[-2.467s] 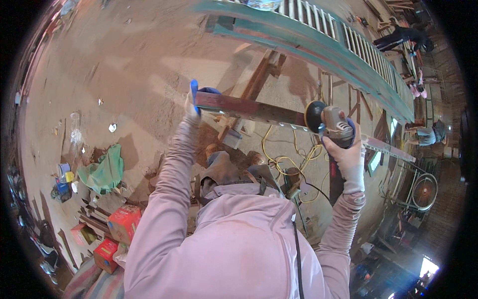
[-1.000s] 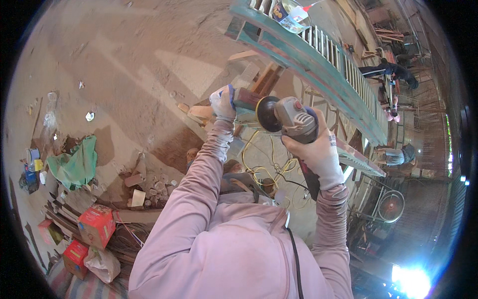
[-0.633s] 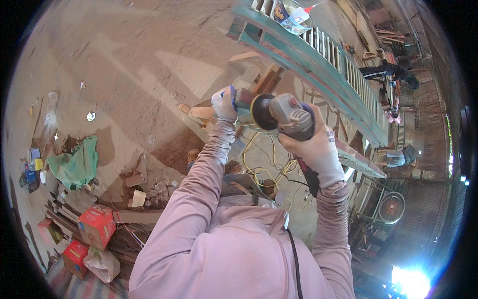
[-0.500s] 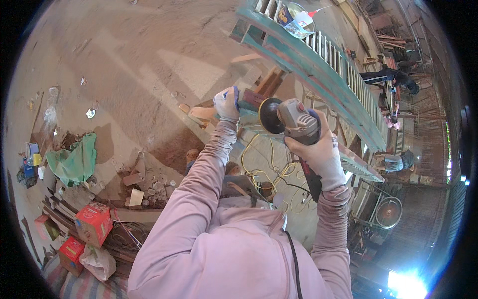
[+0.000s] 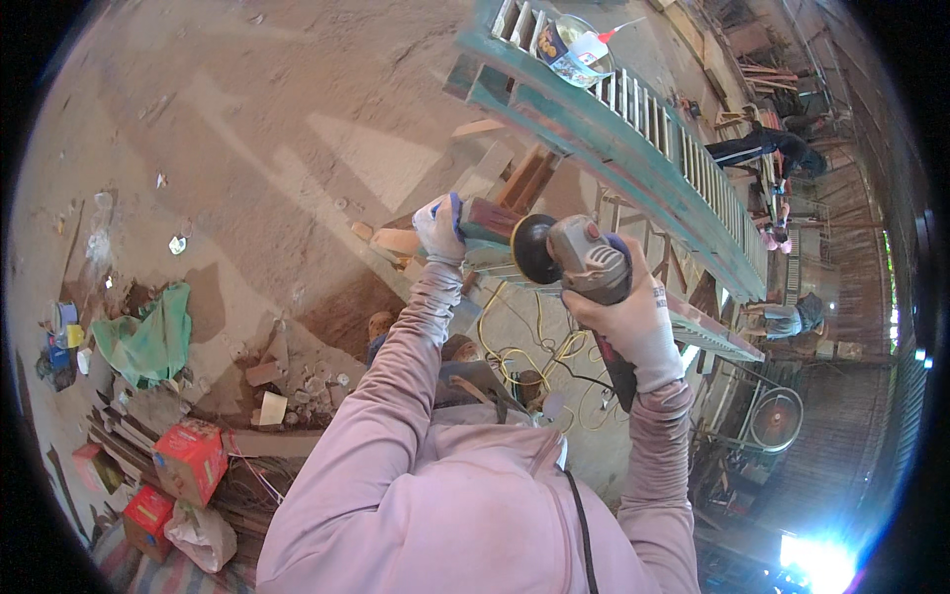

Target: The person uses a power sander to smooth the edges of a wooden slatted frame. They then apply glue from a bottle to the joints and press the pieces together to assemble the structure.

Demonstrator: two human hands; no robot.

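Observation:
My left hand (image 5: pixel 438 226), in a pale work glove with blue showing at the fingers, is closed round the end of a wooden piece (image 5: pixel 487 220) with worn reddish-brown and green paint. My right hand (image 5: pixel 633 312), gloved too, grips a grey angle grinder (image 5: pixel 591 259) by its head and body. The grinder's round sanding disc (image 5: pixel 534 247) faces the wooden piece at its right end. Whether the disc touches the wood I cannot tell. Just beyond my hands lies a long green slatted shutter panel (image 5: pixel 614 134), with a tub (image 5: pixel 574 49) of supplies on top.
Yellow and black cords (image 5: pixel 539 366) lie coiled on the floor below the grinder. A green cloth (image 5: pixel 148 337), red boxes (image 5: pixel 188 460) and wood scraps lie to the left. A round fan (image 5: pixel 775 419) stands at right. Other people (image 5: pixel 767 148) are farther off at right.
Both hands, the wooden piece and the grinder sit slightly lower in the picture, my left hand also a little farther left. The surroundings shift slightly as well. Both grips stay the same.

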